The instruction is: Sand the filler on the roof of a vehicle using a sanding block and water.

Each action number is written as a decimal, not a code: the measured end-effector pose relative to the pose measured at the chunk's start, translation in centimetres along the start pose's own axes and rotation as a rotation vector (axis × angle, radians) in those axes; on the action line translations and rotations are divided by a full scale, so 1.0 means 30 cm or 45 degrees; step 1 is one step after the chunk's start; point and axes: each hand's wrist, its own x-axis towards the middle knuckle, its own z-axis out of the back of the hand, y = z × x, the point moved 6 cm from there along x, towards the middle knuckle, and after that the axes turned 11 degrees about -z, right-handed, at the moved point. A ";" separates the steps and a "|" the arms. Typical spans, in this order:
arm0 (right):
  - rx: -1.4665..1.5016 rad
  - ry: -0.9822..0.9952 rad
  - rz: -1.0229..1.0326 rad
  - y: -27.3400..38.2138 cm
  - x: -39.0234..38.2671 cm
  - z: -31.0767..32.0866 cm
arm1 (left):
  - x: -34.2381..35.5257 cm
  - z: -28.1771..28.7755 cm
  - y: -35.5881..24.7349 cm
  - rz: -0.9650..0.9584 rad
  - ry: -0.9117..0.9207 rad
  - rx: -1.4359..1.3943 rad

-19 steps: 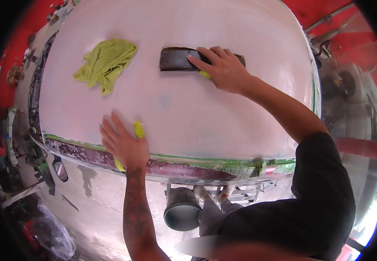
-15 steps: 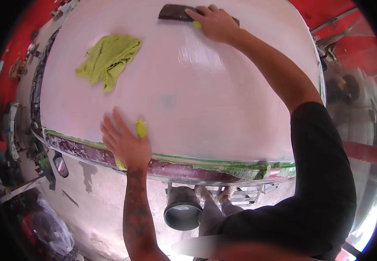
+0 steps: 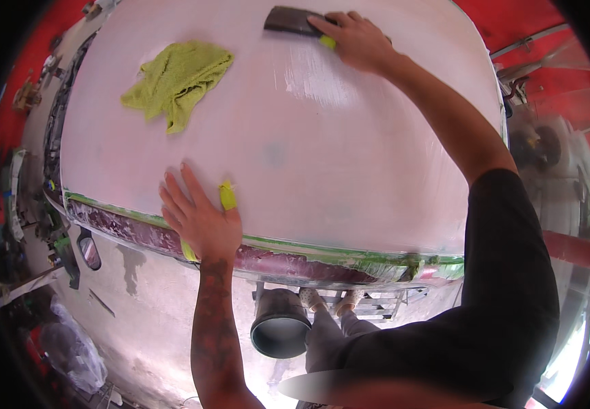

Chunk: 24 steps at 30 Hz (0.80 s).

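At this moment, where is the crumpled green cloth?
In the head view, the green cloth lies on the pale panel, upper left, beyond the left hand and left of the dark block under the right hand.

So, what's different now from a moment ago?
The right hand has slid the dark block away from the person, farther across the pale panel, and a streaky, shiny patch now shows on its near side. Nothing was picked up or let go. The left hand stays spread at the panel's near edge, and the green cloth lies where it was.
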 end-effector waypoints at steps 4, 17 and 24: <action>0.069 0.263 -0.229 -0.006 0.218 -0.055 | 0.003 -0.014 0.003 0.021 0.039 -0.026; 0.115 0.137 -0.024 -0.034 0.183 -0.013 | 0.009 -0.022 -0.009 -0.005 0.011 0.000; 0.202 0.032 0.247 0.164 -0.222 0.016 | -0.026 -0.012 0.045 0.006 0.010 0.045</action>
